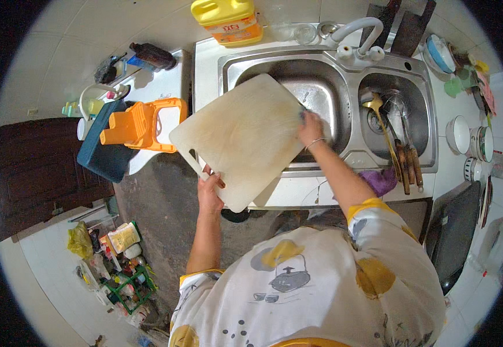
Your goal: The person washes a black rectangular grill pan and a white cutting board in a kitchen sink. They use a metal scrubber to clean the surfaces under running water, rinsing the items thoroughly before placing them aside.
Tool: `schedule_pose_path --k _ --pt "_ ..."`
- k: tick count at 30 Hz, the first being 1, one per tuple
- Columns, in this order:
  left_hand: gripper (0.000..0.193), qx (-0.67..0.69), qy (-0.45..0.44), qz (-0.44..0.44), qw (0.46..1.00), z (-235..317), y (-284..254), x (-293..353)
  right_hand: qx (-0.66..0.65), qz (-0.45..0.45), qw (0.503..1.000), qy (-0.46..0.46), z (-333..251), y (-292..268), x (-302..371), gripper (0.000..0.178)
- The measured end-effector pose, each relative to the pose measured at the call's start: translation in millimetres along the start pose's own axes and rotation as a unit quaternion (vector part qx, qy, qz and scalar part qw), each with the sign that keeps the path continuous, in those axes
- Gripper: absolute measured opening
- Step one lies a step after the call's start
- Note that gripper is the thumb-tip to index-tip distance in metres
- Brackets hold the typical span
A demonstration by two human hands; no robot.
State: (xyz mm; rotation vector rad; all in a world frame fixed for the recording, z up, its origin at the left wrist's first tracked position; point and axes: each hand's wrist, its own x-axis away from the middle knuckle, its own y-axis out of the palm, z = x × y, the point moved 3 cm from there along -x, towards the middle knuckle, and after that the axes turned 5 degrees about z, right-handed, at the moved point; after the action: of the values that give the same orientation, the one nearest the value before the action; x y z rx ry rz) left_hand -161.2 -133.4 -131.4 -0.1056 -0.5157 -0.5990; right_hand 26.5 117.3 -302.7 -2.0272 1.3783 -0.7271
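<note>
A large, off-white cutting board point(242, 130) is tilted over the left sink basin point(326, 95) and the counter's front edge. My left hand point(210, 191) grips its near left corner, with fingers through the handle slot. At the board's right edge is my right hand point(311, 128), its fingers curled and slightly blurred. A small dark thing point(303, 112) shows at those fingertips against the board; its kind is too unclear to name. The board hides part of the left basin.
In the right basin point(398, 87) lie a gold-coloured ladle point(374, 103) and other long-handled utensils. The white faucet point(358, 29) rises behind. A purple cloth point(378, 182) rests at the counter edge, bowls point(458, 134) at right, an orange plastic rack point(141, 124) and yellow jug point(231, 23) at left.
</note>
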Motion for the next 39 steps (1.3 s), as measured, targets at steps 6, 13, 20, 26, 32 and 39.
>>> schedule_pose_path --k 6,13,20,26,32,39 --pt "0.031 0.041 -0.013 0.022 0.999 -11 -29 10 -0.012 -0.043 0.973 -0.228 -135 -13 153 0.041" --pt "0.041 0.064 0.004 -0.01 0.998 -20 -33 1 0.011 0.121 0.983 0.135 -11 -2 -2 0.03" --pt "0.041 0.049 -0.014 -0.003 0.999 -17 -32 -7 -0.036 -0.015 0.986 -0.161 -150 -18 179 0.058" --pt "0.038 0.058 -0.002 -0.011 0.998 -22 -36 -6 0.118 0.07 0.982 0.129 -3 -24 22 0.028" --pt "0.043 0.058 -0.01 -0.005 0.998 -24 -39 -7 0.053 0.003 0.992 -0.111 -146 -13 182 0.043" --pt "0.043 0.06 -0.016 -0.023 0.998 -26 -42 -11 0.187 -0.074 0.974 0.109 -43 -35 47 0.039"
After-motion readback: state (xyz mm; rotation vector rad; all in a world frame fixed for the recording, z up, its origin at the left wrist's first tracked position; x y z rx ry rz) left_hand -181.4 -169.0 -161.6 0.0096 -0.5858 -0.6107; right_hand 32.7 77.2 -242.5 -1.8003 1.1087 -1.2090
